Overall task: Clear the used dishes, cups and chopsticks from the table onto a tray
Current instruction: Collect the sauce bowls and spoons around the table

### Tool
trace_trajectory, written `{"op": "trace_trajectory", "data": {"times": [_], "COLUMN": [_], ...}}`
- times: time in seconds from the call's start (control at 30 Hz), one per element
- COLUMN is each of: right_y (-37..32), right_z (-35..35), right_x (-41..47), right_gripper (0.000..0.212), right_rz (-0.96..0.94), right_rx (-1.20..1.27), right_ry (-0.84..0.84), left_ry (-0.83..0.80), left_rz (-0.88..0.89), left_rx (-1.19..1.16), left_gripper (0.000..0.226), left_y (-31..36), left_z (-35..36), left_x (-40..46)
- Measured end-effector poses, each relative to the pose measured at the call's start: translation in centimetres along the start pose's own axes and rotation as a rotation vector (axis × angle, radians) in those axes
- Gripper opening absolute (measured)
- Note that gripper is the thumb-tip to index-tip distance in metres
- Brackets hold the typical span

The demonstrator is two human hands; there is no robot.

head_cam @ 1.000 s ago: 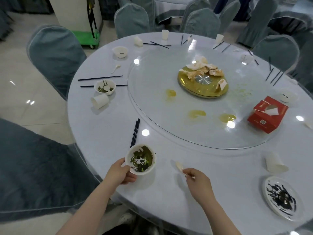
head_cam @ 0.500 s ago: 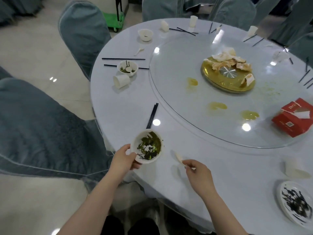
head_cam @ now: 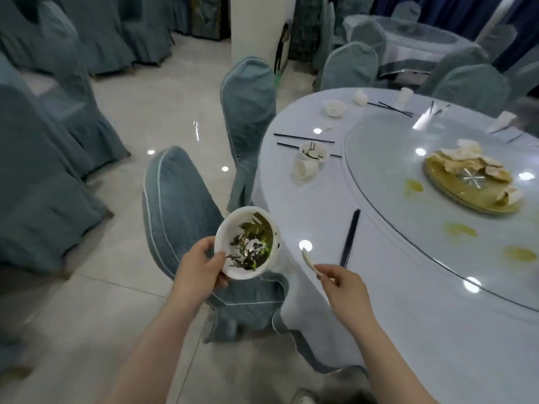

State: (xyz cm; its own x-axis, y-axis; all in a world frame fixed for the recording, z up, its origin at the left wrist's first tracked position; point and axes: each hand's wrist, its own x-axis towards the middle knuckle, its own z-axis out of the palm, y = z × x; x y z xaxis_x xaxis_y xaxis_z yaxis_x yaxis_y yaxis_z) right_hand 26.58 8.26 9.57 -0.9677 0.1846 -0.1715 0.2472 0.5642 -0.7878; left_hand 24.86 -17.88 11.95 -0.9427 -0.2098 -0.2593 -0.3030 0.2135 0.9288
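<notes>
My left hand grips a white bowl smeared with dark green leftovers, lifted off the table edge over a chair. In my right hand I pinch the handle of a white spoon, held just above the tablecloth. A pair of black chopsticks lies on the round table beside the spoon. Farther back sit another dirty bowl, a tipped white cup and more chopsticks. No tray is in view.
A glass turntable carries a gold plate with crumpled napkins and yellow spills. A clean-looking bowl and cups stand at the far rim. Blue-covered chairs crowd the table's left side, with tiled floor beyond.
The view has swung left. My left hand has lifted the bowl off the table and out over the chair. My right hand has raised the spoon.
</notes>
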Motion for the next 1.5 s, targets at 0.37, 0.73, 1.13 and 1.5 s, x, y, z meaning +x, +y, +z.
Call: {"op": "trace_trajectory", "data": {"times": [0.37, 0.73, 1.13, 1.5], "right_y": [-15.8, -28.1, -36.2, -35.8], "right_z": [15.5, 24.2, 32.5, 30.7], "right_x": [-2.2, 4.0, 21.2, 32.5], "right_gripper": [0.028, 0.036, 0.026, 0.026], "right_rz": [-0.207, -0.367, -0.388, -0.091], "right_rx": [0.074, 0.148, 0.109, 0.045], "right_ry": [-0.136, -0.252, -0.192, 0.096], "left_ry": [0.238, 0.468, 0.436, 0.009], "left_rz": [0.026, -0.056, -0.046, -0.017], "left_rx": [-0.142, -0.245, -0.11, -0.163], "left_gripper": [0.02, 0.027, 0.027, 0.027], "left_y": [-3.6, -6.4, -0.8, 6.0], "left_z": [-22.9, -34.5, -40.1, -33.6], "left_x": [0.1, 8.2, 30.2, 51.1]}}
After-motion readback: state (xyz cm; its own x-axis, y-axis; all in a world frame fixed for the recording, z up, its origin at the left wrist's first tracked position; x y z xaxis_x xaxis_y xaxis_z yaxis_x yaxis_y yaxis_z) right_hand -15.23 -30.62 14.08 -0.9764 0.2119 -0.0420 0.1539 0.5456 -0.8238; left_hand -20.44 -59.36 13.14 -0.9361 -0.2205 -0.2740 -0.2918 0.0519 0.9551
